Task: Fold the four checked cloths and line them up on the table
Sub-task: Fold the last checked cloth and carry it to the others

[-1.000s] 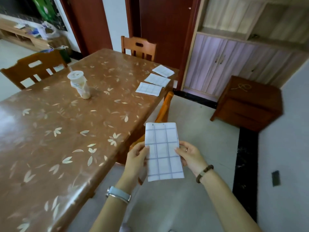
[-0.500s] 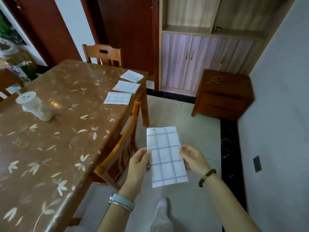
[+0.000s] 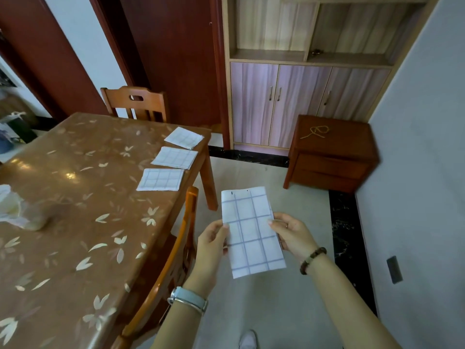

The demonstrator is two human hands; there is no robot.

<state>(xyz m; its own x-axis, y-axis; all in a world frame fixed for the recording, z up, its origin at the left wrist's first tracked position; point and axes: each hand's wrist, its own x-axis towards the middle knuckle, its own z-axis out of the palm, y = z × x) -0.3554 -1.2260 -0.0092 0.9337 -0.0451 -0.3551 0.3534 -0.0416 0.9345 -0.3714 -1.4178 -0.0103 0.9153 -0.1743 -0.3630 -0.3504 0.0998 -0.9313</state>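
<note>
A white checked cloth (image 3: pixel 251 233), folded into a long strip, hangs in the air over the floor to the right of the table. My left hand (image 3: pixel 212 241) pinches its left edge and my right hand (image 3: pixel 292 234) pinches its right edge. Three folded checked cloths lie in a row near the far right edge of the brown leaf-patterned table (image 3: pixel 83 222): the nearest cloth (image 3: pixel 161 179), the middle cloth (image 3: pixel 175 157) and the farthest cloth (image 3: pixel 183 137).
A wooden chair (image 3: pixel 176 263) is pushed in at the table's right side beside my left arm; another chair (image 3: pixel 136 103) stands at the far end. A plastic cup (image 3: pixel 15 210) lies on the table at left. A brown bedside cabinet (image 3: pixel 329 154) and a wall cupboard (image 3: pixel 297 104) stand ahead.
My view has swung right and moved along the table's side; the three laid cloths are closer. Both hands keep the same hold on the folded strip.
</note>
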